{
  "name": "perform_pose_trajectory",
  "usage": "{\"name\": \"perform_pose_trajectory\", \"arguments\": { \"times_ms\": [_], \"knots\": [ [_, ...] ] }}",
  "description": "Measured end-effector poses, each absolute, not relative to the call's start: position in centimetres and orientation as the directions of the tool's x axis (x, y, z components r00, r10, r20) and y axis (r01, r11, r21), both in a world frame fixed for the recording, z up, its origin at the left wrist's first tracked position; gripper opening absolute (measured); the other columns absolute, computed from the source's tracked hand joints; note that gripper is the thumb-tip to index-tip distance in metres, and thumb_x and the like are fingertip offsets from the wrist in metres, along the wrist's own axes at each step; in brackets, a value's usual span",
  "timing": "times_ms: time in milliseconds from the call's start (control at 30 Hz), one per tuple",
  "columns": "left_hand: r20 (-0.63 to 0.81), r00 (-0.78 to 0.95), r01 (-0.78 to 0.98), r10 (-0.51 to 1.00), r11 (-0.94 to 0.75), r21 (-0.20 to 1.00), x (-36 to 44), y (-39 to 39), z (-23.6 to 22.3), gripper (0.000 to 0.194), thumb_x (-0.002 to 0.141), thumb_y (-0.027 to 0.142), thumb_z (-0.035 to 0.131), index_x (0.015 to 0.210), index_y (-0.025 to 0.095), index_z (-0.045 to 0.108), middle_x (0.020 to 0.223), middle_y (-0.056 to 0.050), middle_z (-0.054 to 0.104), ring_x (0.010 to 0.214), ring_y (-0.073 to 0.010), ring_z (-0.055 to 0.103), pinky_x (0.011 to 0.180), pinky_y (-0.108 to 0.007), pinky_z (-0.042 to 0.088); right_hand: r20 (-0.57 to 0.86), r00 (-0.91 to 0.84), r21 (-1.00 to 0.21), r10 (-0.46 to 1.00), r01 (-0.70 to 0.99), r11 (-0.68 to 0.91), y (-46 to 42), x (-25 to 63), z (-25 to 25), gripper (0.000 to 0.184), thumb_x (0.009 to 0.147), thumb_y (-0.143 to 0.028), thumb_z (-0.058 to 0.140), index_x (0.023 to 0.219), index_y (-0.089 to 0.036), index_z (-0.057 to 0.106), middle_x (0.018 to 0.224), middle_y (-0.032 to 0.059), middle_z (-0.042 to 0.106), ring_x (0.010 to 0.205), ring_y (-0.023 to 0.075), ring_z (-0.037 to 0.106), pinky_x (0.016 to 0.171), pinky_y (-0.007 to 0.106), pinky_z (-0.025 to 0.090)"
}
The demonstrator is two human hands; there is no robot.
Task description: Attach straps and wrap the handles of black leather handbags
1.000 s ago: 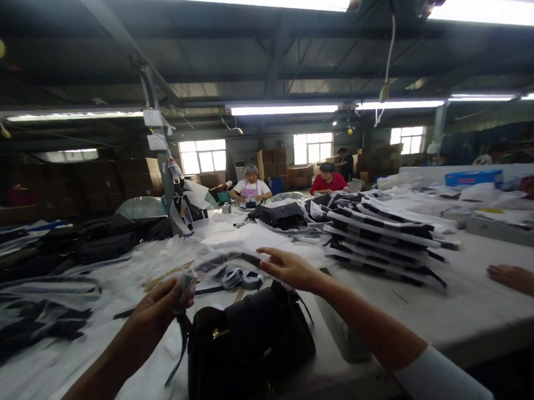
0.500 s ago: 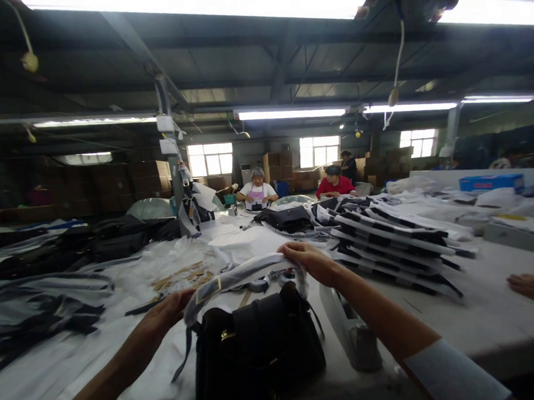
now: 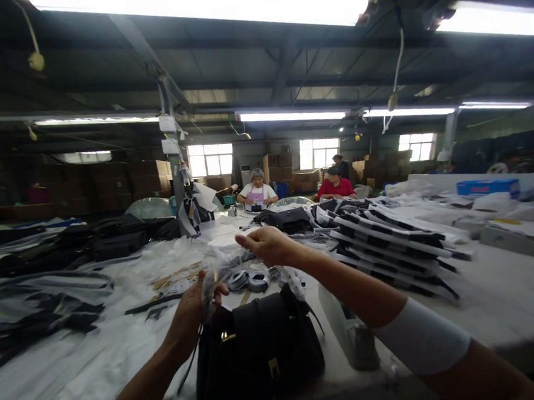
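Observation:
A black handbag [image 3: 253, 352] with gold-coloured metal fittings stands upright on the table in front of me. My left hand [image 3: 201, 300] is closed around the near-left end of its handle, which is wrapped in see-through film [image 3: 208, 295] and smeared by motion. Above the bag, my right hand [image 3: 263, 243] is in a pinch with the fingertips pointing left. Whether film or anything else is between those fingertips is too blurred to make out. A thin dark strap [image 3: 190, 361] hangs at the bag's left side.
Right of the bag sits a grey box [image 3: 354, 333]. Farther right lies a stack of black-and-white wrapped pieces [image 3: 392, 246]. Rolls of tape [image 3: 258, 279] lie behind the bag, and white wrapping sheets [image 3: 107, 336] cover the left side. Two people sit across the table; another stands behind.
My right hand has moved left and slightly up, away from the handle's right end. My left hand has shifted right. Another person's hand at the right edge has gone out of view.

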State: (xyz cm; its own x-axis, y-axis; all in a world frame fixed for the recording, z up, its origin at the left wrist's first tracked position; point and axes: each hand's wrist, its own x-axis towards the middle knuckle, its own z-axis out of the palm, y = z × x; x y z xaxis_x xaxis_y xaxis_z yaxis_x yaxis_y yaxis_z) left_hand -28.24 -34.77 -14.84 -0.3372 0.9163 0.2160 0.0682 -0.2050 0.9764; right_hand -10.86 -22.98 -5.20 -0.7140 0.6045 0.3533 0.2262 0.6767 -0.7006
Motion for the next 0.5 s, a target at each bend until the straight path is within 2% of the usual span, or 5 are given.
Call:
{"name": "perform_pose_trajectory", "arguments": {
  "times_ms": [100, 200, 267, 367, 500],
  "knots": [
    [0.243, -0.284, 0.138, 0.928, -0.211, 0.968, -29.3, -35.4, -13.2, 0.062, 0.089, 0.069, 0.032, 0.089, 0.017, 0.067, 0.077, -0.005, 0.068, 0.076, -0.0193, 0.061, 0.065, -0.025, 0.045, 0.367, -0.701, -0.693, 0.611, 0.232, 0.683, -22.5, -11.2, -5.1, 0.055, 0.084, -0.057, 0.056, 0.047, -0.017, 0.049, 0.039, -0.0090, 0.028, 0.035, 0.0043, 0.028, 0.041, 0.023, 0.020],
    [0.245, -0.104, 0.249, 0.964, -0.213, 0.945, -30.0, -36.0, -12.6, 0.058, 0.089, 0.067, 0.039, 0.079, 0.016, 0.063, 0.066, -0.001, 0.061, 0.061, -0.0149, 0.053, 0.058, -0.024, 0.039, 0.344, -0.695, -0.732, 0.631, 0.222, 0.644, -21.9, -11.2, -5.4, 0.052, 0.085, -0.061, 0.053, 0.062, -0.015, 0.065, 0.039, -0.0082, 0.034, 0.033, 0.0054, 0.033, 0.037, 0.021, 0.024],
    [0.196, -0.020, 0.269, 0.980, -0.184, 0.946, -30.5, -36.1, -13.5, 0.055, 0.085, 0.068, 0.046, 0.080, 0.015, 0.062, 0.059, 0.002, 0.052, 0.053, -0.0116, 0.043, 0.051, -0.022, 0.032, 0.325, -0.693, -0.773, 0.644, 0.198, 0.603, -21.6, -11.0, -5.6, 0.057, 0.085, -0.065, 0.048, 0.074, -0.014, 0.071, 0.041, -0.0074, 0.038, 0.032, 0.0062, 0.036, 0.035, 0.020, 0.027],
    [0.215, -0.017, 0.281, 0.976, -0.202, 0.938, -31.3, -36.2, -15.9, 0.055, 0.083, 0.069, 0.048, 0.081, 0.015, 0.060, 0.060, 0.004, 0.046, 0.053, -0.0107, 0.038, 0.050, -0.022, 0.028, 0.313, -0.678, -0.824, 0.665, 0.155, 0.545, -21.1, -10.5, -5.7, 0.065, 0.085, -0.070, 0.044, 0.078, -0.012, 0.072, 0.042, -0.0075, 0.037, 0.031, 0.0060, 0.035, 0.033, 0.019, 0.029],
    [0.301, -0.028, 0.365, 0.953, -0.270, 0.891, -32.1, -36.3, -17.2, 0.048, 0.088, 0.062, 0.047, 0.083, 0.016, 0.060, 0.067, 0.002, 0.051, 0.062, -0.0136, 0.044, 0.059, -0.024, 0.035, 0.324, -0.680, -0.859, 0.658, 0.081, 0.506, -20.5, -9.1, -5.9, 0.068, 0.086, -0.072, 0.039, 0.091, -0.013, 0.073, 0.048, -0.0055, 0.044, 0.038, 0.0071, 0.041, 0.038, 0.019, 0.034]
  ]
}}
